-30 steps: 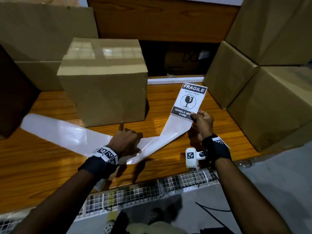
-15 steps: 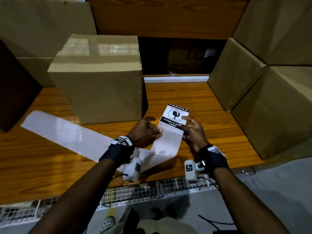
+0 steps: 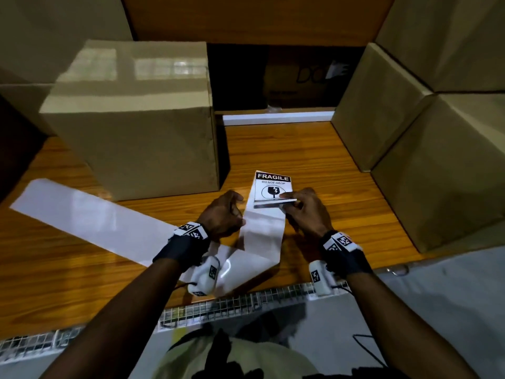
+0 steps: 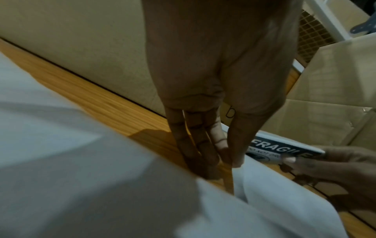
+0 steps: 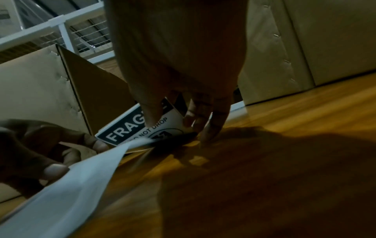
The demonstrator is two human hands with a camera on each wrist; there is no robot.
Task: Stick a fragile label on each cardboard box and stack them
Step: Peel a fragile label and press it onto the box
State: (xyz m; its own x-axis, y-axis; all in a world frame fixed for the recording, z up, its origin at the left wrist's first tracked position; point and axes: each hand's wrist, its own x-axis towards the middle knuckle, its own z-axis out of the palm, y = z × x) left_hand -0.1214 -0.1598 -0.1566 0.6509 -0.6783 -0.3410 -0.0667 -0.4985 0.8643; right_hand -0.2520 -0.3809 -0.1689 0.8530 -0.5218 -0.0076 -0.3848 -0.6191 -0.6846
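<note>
A taped cardboard box (image 3: pixel 142 127) stands upright on the wooden table (image 3: pixel 314 149). Just right of its front corner lies a black-and-white fragile label (image 3: pixel 272 184) at the end of a white backing strip (image 3: pixel 262 231). My right hand (image 3: pixel 287 203) pinches the label's near edge, which is lifted and curled back off the strip. In the right wrist view its thumb sits on the label (image 5: pixel 168 127). My left hand (image 3: pixel 241 214) pinches the strip's left edge beside the label. In the left wrist view its fingertips (image 4: pixel 236 162) meet on the strip (image 4: pixel 274 185).
The empty backing strip (image 3: pixel 82 214) trails left across the table, with a fold near the front edge. Stacked cardboard boxes (image 3: pixel 437 165) crowd the right side, and more boxes (image 3: pixel 54 36) stand at the back left. A wire mesh rail (image 3: pixel 218 310) runs along the table's front.
The label end of the strip came down from mid-air onto the table. My left hand moved from the strip's fold up beside the label. The right hand has curled the label's near edge up.
</note>
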